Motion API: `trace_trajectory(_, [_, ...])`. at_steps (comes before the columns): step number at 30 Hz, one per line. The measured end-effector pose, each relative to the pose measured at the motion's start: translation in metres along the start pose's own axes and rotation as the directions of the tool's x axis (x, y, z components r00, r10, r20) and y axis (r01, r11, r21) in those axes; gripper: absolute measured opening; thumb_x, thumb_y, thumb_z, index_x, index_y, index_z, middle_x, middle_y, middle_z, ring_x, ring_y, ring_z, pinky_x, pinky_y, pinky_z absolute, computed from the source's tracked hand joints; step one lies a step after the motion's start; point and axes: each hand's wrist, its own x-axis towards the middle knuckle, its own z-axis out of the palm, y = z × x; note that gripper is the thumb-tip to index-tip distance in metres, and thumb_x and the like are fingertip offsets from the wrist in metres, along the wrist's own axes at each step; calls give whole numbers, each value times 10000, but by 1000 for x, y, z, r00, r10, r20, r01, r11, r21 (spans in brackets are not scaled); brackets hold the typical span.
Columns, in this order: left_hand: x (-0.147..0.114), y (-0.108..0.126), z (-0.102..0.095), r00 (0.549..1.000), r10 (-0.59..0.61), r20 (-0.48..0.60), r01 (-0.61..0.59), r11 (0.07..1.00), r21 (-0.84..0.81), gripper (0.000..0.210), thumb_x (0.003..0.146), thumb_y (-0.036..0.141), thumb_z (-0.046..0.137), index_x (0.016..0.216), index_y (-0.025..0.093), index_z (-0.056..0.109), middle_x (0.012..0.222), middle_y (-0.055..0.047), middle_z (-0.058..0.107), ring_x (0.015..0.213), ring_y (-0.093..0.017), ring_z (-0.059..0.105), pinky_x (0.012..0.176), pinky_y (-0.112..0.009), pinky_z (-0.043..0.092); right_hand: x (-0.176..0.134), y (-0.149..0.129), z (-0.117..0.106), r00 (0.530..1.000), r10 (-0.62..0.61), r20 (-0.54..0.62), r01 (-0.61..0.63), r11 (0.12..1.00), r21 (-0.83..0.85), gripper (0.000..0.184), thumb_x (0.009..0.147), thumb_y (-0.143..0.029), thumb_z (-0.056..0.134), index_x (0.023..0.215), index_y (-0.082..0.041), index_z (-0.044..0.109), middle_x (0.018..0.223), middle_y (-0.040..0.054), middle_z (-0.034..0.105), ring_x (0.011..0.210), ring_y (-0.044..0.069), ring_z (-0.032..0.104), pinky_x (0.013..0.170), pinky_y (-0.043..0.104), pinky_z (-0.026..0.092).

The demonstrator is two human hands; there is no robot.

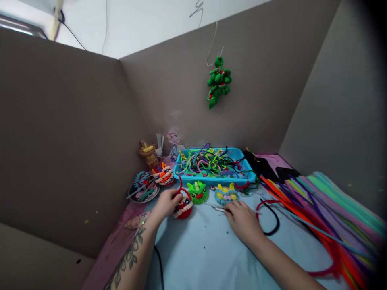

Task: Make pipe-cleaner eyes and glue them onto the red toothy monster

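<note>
My left hand [165, 204] pinches a red pipe cleaner at the top of a round red lion-head figure [182, 212] with cream trim. To its right, a green horned head [198, 192] made of pipe cleaners rests on the blue cloth. A light-blue head with yellow ears [226, 195] lies just beyond the fingers of my right hand [242, 219]. That hand is low over the cloth, closed around small silver scissors [218, 208] whose tips point left; their handles are hidden beneath it.
Behind the figures stands a blue tray [178, 176] of tangled pipe-cleaner scraps. Bundled long pipe cleaners [320, 217] spread along the right. On the left are an orange figure [163, 175], a round dish [145, 197] and a lidded cup [148, 152]. A green ornament [219, 82] hangs from the grey partition.
</note>
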Motion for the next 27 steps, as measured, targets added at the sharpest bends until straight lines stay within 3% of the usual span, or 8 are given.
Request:
trace_trajectory(5, [9,-11,-15,994,22,-103,-20,1000,19,229,718,324,564,548,170,569,503,15,522,529,-155,474,548,-260,345,0,0,3,999,-9,-35,10,999,33,148,851,-223,507,809,-220,649,857,66,648,884,261,550,731,356,396])
trace_trajectory(9, [3,-8,-20,957,53,-284,-63,998,-27,201,718,313,581,838,174,661,897,-86,672,816,-236,592,725,-306,430,-4,3,1,979,-42,-198,69,989,132,152,860,-241,501,921,-211,637,928,73,647,920,250,552,763,350,401])
trace_trajectory(12, [-14,-1,-15,891,66,-450,-113,991,-77,311,846,379,443,1018,177,606,1052,-103,626,953,-243,571,832,-327,418,-7,0,-2,948,-97,-303,151,976,160,221,880,-341,493,758,-197,607,785,58,625,797,225,547,696,333,385])
trace_trajectory(15, [-31,2,-2,743,108,-661,-280,947,-160,354,865,365,472,1171,189,494,855,-45,605,790,-197,589,737,-293,450,-7,-6,-8,913,-138,-383,212,964,159,422,936,-322,370,543,-202,466,546,13,493,604,176,477,602,307,337])
trace_trajectory(16, [-36,2,2,755,125,-644,-308,934,-181,388,862,358,489,1211,192,454,828,-31,592,751,-184,590,695,-279,456,-7,-8,-13,901,-133,-412,222,959,176,428,948,-294,331,546,-204,447,534,9,474,588,169,467,592,302,334])
trace_trajectory(21, [-44,-4,13,841,234,-487,-273,962,-9,419,842,357,528,1215,181,453,778,-23,616,613,-161,600,561,-247,460,-23,0,-78,825,99,-557,153,909,388,377,968,-336,270,647,-219,429,618,10,487,592,158,478,576,296,369])
trace_trajectory(25, [-41,-7,10,828,301,-473,-278,953,119,376,828,391,542,1143,187,519,773,-33,644,564,-155,612,496,-228,453,-51,29,-156,589,251,-768,-18,954,299,417,965,-391,337,597,-224,441,683,43,518,665,168,515,639,328,376])
trace_trajectory(27, [-39,-7,8,808,328,-489,-294,944,147,348,830,407,529,1096,183,549,749,-35,642,535,-150,604,474,-224,446,-61,46,-187,604,223,-765,-168,974,151,432,962,-401,338,588,-221,458,733,58,547,712,170,529,694,347,369])
